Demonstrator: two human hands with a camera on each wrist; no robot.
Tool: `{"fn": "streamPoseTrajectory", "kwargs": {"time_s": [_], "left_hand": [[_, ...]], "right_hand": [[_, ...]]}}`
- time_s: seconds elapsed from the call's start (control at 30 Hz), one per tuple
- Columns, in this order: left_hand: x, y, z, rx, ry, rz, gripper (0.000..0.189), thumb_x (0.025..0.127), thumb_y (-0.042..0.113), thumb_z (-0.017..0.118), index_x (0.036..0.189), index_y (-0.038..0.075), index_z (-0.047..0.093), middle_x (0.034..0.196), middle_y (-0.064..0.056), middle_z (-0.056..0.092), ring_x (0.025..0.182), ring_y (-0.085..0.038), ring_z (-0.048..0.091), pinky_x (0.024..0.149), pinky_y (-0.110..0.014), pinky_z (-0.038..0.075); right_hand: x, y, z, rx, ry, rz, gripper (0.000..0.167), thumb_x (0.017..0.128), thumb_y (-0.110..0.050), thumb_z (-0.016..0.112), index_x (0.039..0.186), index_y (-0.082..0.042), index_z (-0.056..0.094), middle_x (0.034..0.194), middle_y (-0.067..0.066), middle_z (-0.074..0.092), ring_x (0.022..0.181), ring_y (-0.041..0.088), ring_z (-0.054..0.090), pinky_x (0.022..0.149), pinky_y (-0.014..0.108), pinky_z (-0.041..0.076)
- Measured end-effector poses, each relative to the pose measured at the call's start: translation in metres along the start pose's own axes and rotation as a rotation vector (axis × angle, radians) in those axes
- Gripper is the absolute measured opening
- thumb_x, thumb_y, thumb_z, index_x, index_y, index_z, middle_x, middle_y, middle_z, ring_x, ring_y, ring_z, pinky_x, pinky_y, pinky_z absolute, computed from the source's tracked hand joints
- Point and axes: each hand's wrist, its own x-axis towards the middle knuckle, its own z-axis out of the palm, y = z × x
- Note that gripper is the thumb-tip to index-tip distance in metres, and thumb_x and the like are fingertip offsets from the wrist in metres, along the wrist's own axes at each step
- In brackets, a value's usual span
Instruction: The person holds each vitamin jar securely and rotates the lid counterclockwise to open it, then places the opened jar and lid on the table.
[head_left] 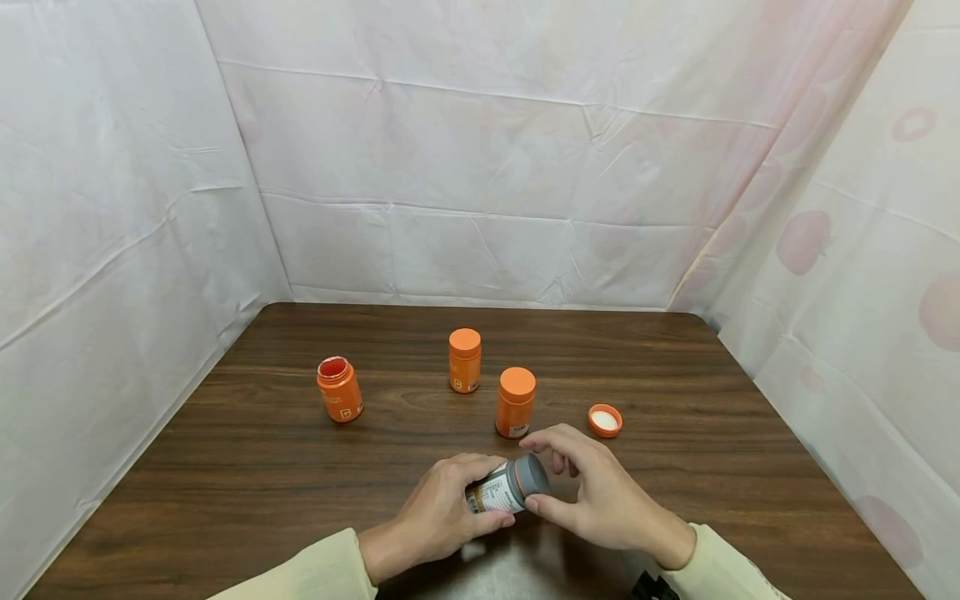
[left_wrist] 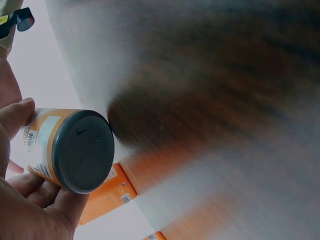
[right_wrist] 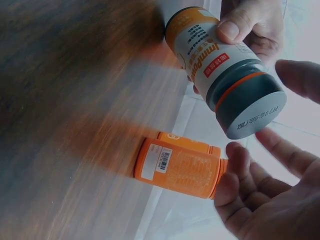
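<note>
My left hand (head_left: pixel 450 507) grips a grey supplement bottle (head_left: pixel 497 490) with a white and orange label, tilted low over the front of the table. Its grey cap (right_wrist: pixel 252 106), with a thin orange ring below it, points toward my right hand (head_left: pixel 600 492). The right thumb and fingers spread around the cap; in the right wrist view the thumb stands apart from it and one fingertip is right at its edge. The left wrist view shows the bottle's dark base (left_wrist: pixel 84 151). Just behind stands a capped orange bottle (head_left: pixel 516 404).
Another capped orange bottle (head_left: pixel 465 362) stands farther back. On the left is an uncapped orange bottle (head_left: pixel 340 392), its mouth showing. An orange cap (head_left: pixel 604 420) lies with its white inside up, right of the bottles. White sheets (head_left: pixel 480 167) enclose the wooden table (head_left: pixel 247 467).
</note>
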Motion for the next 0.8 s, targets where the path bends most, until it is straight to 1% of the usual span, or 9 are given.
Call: {"fn": "streamPoseTrajectory", "kwargs": {"time_s": [0.07,0.17,0.3,0.43,0.57,0.8], "left_hand": [[0.0001,-0.0001,0.0,-0.001,0.003,0.001,0.052,0.08,0.03,0.09,0.127,0.018,0.071,0.115,0.006,0.071,0.095,-0.004,0.061,0.081,-0.025,0.052],[0.0003,-0.0001,0.0,-0.005,0.002,0.003,0.051,0.08,0.03,0.09,0.126,0.018,0.071,0.114,0.007,0.071,0.094,-0.003,0.061,0.08,-0.024,0.052],[0.0,0.0003,0.0002,-0.005,0.0,0.001,0.051,0.08,0.029,0.09,0.127,0.018,0.071,0.114,0.007,0.071,0.094,-0.003,0.061,0.08,-0.024,0.052],[-0.0003,0.0006,0.0002,-0.005,-0.002,-0.003,0.052,0.08,0.029,0.09,0.127,0.017,0.071,0.115,0.007,0.071,0.096,-0.003,0.061,0.082,-0.025,0.052],[0.0001,0.0006,0.0002,-0.004,-0.001,0.002,0.052,0.08,0.029,0.09,0.127,0.018,0.071,0.115,0.007,0.071,0.096,-0.003,0.061,0.082,-0.025,0.052],[0.0003,0.0007,0.0001,-0.005,0.002,0.01,0.05,0.08,0.028,0.091,0.126,0.02,0.072,0.112,0.009,0.07,0.094,-0.003,0.061,0.081,-0.025,0.052]], "right_hand": [[0.0001,-0.0005,0.0003,-0.016,0.004,0.044,0.05,0.084,-0.033,0.087,0.127,-0.031,0.061,0.104,-0.012,0.062,0.081,0.014,0.054,0.066,0.025,0.045],[0.0009,-0.0014,0.0004,-0.033,-0.004,0.1,0.043,0.087,-0.043,0.083,0.123,-0.029,0.064,0.099,-0.011,0.063,0.077,0.014,0.055,0.062,0.024,0.045],[0.0021,-0.0025,-0.0002,-0.028,-0.031,0.162,0.037,0.091,-0.046,0.078,0.118,-0.023,0.067,0.094,-0.008,0.064,0.069,0.012,0.054,0.059,0.024,0.045],[0.0036,-0.0035,-0.0009,-0.016,-0.059,0.221,0.034,0.092,-0.048,0.075,0.113,-0.022,0.069,0.089,-0.008,0.064,0.064,0.007,0.051,0.055,0.023,0.043],[0.0043,-0.004,-0.0011,-0.009,-0.073,0.237,0.032,0.093,-0.049,0.074,0.112,-0.023,0.069,0.086,-0.01,0.062,0.063,0.005,0.05,0.053,0.023,0.042],[0.0044,-0.0035,-0.0016,-0.011,-0.083,0.223,0.029,0.094,-0.047,0.073,0.111,-0.025,0.068,0.085,-0.01,0.062,0.062,0.005,0.05,0.053,0.022,0.041]]}}
